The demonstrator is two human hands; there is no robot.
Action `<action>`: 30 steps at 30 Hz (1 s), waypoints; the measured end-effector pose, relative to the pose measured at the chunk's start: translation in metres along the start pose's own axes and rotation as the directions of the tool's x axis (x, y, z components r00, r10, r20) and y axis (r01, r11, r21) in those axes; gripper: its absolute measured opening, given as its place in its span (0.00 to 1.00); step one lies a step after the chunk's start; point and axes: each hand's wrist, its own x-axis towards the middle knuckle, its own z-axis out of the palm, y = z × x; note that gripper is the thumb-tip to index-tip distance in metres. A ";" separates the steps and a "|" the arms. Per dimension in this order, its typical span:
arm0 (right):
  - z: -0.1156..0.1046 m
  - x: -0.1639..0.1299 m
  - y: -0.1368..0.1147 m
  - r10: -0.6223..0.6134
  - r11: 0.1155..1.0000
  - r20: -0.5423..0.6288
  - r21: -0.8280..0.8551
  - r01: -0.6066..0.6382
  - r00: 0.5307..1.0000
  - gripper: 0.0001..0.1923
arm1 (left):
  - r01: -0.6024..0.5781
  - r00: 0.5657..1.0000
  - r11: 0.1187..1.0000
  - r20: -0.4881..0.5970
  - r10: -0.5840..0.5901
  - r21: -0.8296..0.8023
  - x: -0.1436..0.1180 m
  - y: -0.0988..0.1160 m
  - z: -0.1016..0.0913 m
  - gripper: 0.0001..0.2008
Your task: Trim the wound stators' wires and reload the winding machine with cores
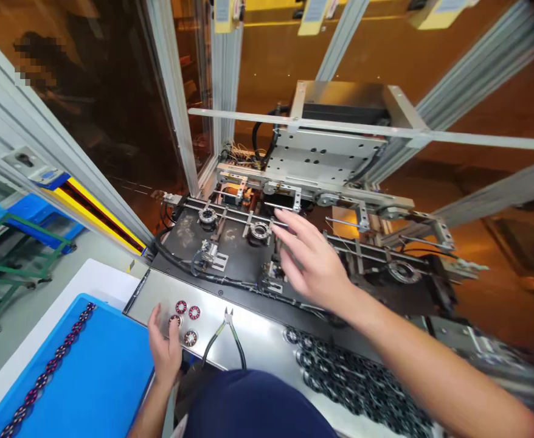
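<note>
Head view looks down on a steel counter (pixel 258 340) with a dark machine deck behind it; the left hand (pixel 164 350) lies at about seven o'clock on the counter's near edge, fingers (pixel 154 316) loosely spread and grasping nothing, its thumb touching one of four small red-and-silver wound rings (pixel 181 307) clustered there; the right hand (pixel 310 258) hovers near the centre over the deck, fingers (pixel 289 220) released and stretched toward eleven o'clock, the tips just beside a ring fixture (pixel 260 230) on the rails; a second ring fixture (pixel 207 216) sits further toward ten o'clock; a pair of black-handled cutters (pixel 225 334) lies on the counter just right of the four rings; a heap of dark rings (pixel 353 383) spreads at four o'clock; a blue tray (pixel 98 371) at eight o'clock carries a diagonal row of wound rings (pixel 48 371).
</note>
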 end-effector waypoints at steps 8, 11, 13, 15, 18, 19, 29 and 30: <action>-0.004 -0.260 -0.066 0.450 0.888 0.049 -0.131 -0.440 0.892 0.33 | -0.219 0.955 0.966 0.173 0.241 -0.134 -0.017 0.054 0.009 0.32; 0.012 -0.297 -0.078 0.506 0.853 0.073 -0.189 -0.486 0.859 0.25 | -0.237 0.909 0.950 0.300 0.291 -0.204 -0.025 0.074 0.028 0.30; 0.021 -0.304 -0.083 0.536 0.833 0.091 -0.222 -0.507 0.840 0.20 | -0.236 0.875 0.944 0.373 0.310 -0.231 -0.032 0.086 0.041 0.28; 0.029 -0.303 -0.085 0.550 0.823 0.119 -0.243 -0.513 0.826 0.16 | -0.222 0.843 0.943 0.438 0.313 -0.246 -0.040 0.096 0.050 0.27; 0.042 -0.297 -0.086 0.525 0.846 0.194 -0.232 -0.481 0.829 0.14 | -0.182 0.803 0.951 0.520 0.291 -0.251 -0.052 0.106 0.055 0.24; 0.047 -0.295 -0.086 0.502 0.861 0.226 -0.217 -0.460 0.835 0.13 | -0.165 0.794 0.954 0.541 0.278 -0.248 -0.055 0.108 0.054 0.22; 0.081 -0.225 -0.083 0.215 0.965 0.308 0.077 -0.249 0.927 0.07 | 0.363 0.697 0.902 0.710 -0.096 -0.235 -0.081 0.093 0.031 0.19; 0.079 -0.211 -0.086 0.189 0.964 0.275 0.130 -0.231 0.943 0.09 | 0.446 0.661 0.861 0.739 -0.132 -0.245 -0.083 0.094 0.031 0.20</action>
